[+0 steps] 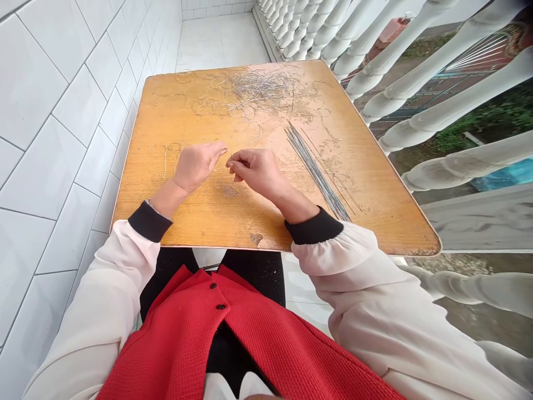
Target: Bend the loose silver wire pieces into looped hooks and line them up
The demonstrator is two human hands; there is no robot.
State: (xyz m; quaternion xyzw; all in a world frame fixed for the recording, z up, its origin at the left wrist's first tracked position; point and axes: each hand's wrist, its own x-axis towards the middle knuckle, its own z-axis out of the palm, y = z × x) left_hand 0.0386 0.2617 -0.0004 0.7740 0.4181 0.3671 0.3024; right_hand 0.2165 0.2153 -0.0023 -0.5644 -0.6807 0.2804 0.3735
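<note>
My left hand (196, 165) and my right hand (253, 172) meet above the middle of an orange wooden tabletop (195, 225). Their fingertips pinch a thin silver wire (222, 157), which is partly hidden by my fingers. A tangled heap of fine wire (262, 89) lies at the far side of the table. Several straight metal rods (315, 172) lie in a slanted bundle to the right of my right hand. Loose wire loops (163, 150) rest to the left of my left hand.
A white tiled wall (70, 139) runs along the table's left edge. A white balustrade (400, 89) stands to the right, with a tiled floor (222, 39) beyond the table. My cream sleeves and red vest (216, 333) fill the bottom of the view.
</note>
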